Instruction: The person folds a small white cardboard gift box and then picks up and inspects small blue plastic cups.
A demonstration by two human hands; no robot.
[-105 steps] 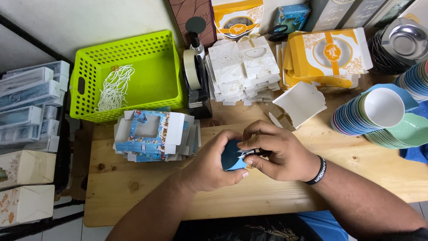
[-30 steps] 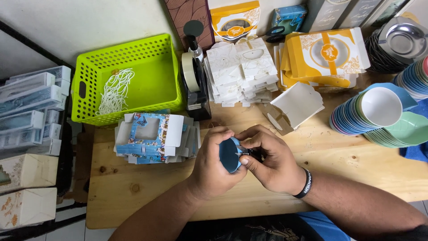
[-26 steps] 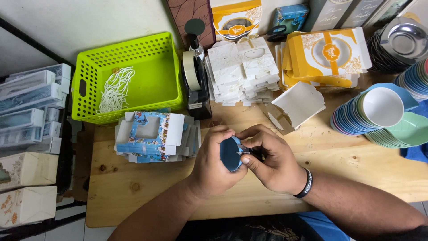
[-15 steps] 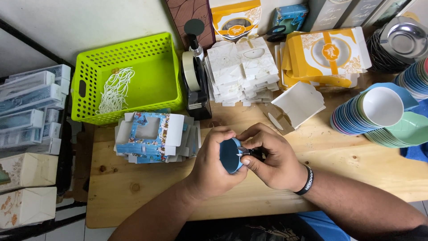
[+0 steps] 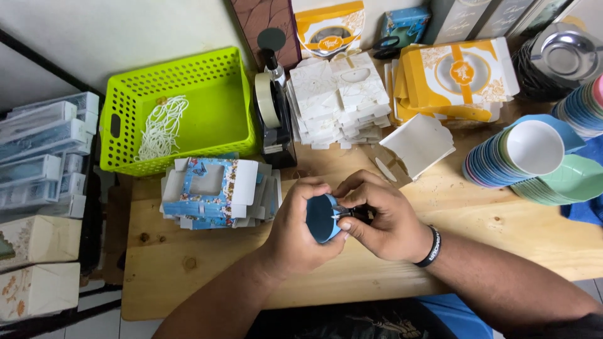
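My left hand (image 5: 300, 233) cups a small round blue plastic bowl (image 5: 322, 218) just above the front middle of the pale wooden worktop (image 5: 188, 276), its fingers curled around the rim and back, thumb on the near edge. My right hand (image 5: 380, 216) meets it from the other side; its fingers are pressed together in a pinch at the bowl's right edge, on something small and dark that I cannot make out, perhaps a clip or a tool tip. A black wristband (image 5: 432, 246) sits on my right wrist.

Just left of my hands lies a stack of flat blue patterned cardboard boxes with window cut-outs (image 5: 217, 191). Behind it stands a lime-green perforated plastic basket (image 5: 182, 107) holding a bundle of white string (image 5: 160, 125). A black tape dispenser with a roll of pale tape (image 5: 271, 107) stands beside the basket, then a pile of flat white cardboard boxes (image 5: 339, 97) and a pile of yellow-and-white boxes (image 5: 458, 78). A single folded white box (image 5: 419, 143) lies near my right hand. On the far right rest stacks of nested pastel plastic bowls (image 5: 527, 160).
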